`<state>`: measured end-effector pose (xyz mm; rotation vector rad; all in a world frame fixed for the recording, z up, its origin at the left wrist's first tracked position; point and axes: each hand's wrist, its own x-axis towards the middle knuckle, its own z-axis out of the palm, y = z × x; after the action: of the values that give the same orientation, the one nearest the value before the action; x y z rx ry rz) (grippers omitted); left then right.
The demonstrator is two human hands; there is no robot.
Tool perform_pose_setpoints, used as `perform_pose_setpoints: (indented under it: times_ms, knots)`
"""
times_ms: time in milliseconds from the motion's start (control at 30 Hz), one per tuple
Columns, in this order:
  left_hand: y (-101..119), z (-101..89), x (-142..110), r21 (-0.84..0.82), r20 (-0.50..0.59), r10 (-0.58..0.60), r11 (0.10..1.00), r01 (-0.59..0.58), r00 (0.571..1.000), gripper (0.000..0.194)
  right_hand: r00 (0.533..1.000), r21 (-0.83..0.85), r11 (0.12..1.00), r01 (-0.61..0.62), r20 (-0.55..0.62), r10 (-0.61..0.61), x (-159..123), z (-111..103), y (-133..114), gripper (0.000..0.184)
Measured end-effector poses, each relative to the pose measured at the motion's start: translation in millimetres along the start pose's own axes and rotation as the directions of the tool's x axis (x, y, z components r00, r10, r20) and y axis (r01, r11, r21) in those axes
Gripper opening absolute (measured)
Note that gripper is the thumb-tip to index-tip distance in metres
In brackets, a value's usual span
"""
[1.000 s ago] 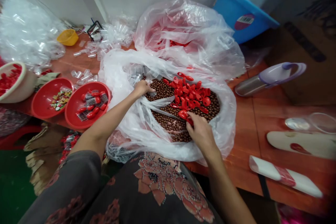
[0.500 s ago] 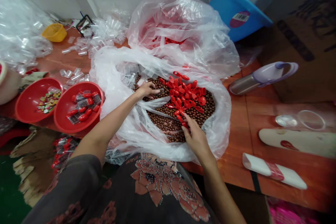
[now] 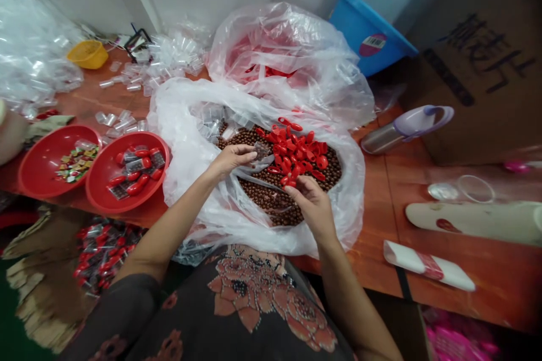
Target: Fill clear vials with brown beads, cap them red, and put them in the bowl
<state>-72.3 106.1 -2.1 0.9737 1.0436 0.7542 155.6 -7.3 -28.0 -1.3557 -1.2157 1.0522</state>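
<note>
A wide clear plastic bag (image 3: 182, 141) lies open on the table, full of small brown balls (image 3: 271, 200) with a heap of red caps (image 3: 296, 152) on top. My left hand (image 3: 231, 159) hovers over the balls, its fingers pinched on a small clear tube (image 3: 260, 151) that seems to hold brown balls. My right hand (image 3: 311, 203) sits just below the red heap, fingers curled round a red cap (image 3: 293, 180) at its fingertips. The two hands are a short way apart.
Two red bowls stand at the left: one (image 3: 127, 172) with filled capped tubes, one (image 3: 46, 161) with wrapped sweets. Behind lie a second bag of red caps (image 3: 292, 56), loose clear tubes (image 3: 122, 121), a yellow cup (image 3: 88, 53), a blue tub (image 3: 368, 34), a jug (image 3: 406, 127) and a cardboard box (image 3: 486, 67).
My left hand lifted off the balls with the clear tube and moved right. My right hand drew back from the red heap with a cap, toward the left hand.
</note>
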Motion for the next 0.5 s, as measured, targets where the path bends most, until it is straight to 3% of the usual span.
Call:
perform_pose_setpoints:
  times_ms: [200,367,500]
  knots:
    - [-11,22.3,-46,-0.236,0.056,-0.073,0.968,0.084,0.996,0.039,1.0,0.184,0.983,-0.008,-0.019,0.012,11,12,-27,0.021]
    - [-20,33.7,-67,-0.19,0.075,-0.049,0.98,0.062,0.996,0.042,0.997,0.207,0.975,0.077,-0.038,-0.071,12,17,-34,0.041]
    - [-24,38.8,-74,-0.096,0.09,0.012,0.995,-0.003,0.996,0.04,0.993,0.144,0.984,0.108,-0.07,-0.098,6,19,-35,0.032]
